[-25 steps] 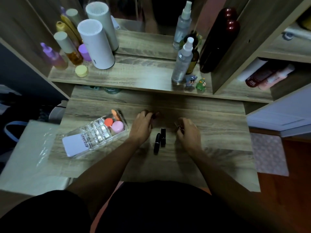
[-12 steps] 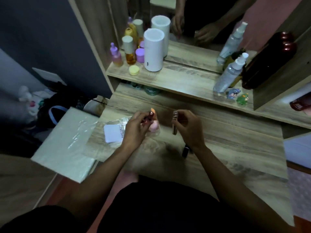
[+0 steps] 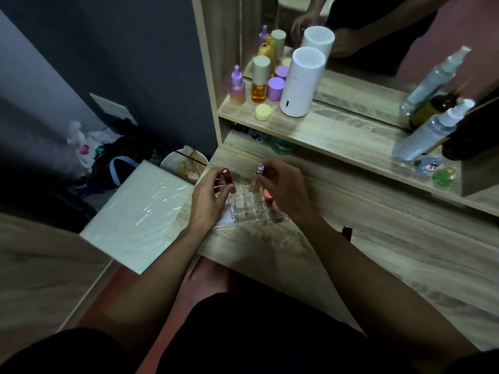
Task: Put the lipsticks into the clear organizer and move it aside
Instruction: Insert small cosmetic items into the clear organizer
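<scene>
The clear organizer [image 3: 249, 209] lies on the wooden desk [image 3: 391, 252] near its left edge, with pink and orange round items in its right end. My left hand [image 3: 209, 197] holds a dark red lipstick [image 3: 226, 176] upright over the organizer's left part. My right hand [image 3: 283, 186] holds a pale, silvery-capped lipstick [image 3: 257, 178] upright, its lower end at the organizer's compartments. A black lipstick [image 3: 347, 232] lies on the desk beside my right forearm, partly hidden by it.
A shelf [image 3: 337, 136] above the desk carries a white cylinder [image 3: 302, 82], purple and amber bottles [image 3: 260, 79], spray bottles [image 3: 429, 130] and small figurines [image 3: 432, 166]. A mirror stands behind. A white plastic-wrapped box [image 3: 140, 211] sits left of the desk, with a bowl and bags beyond.
Both hands picked lipsticks up off the desk and carried them left to the organizer. The view swung left with them, leaving the black lipsticks behind on the right.
</scene>
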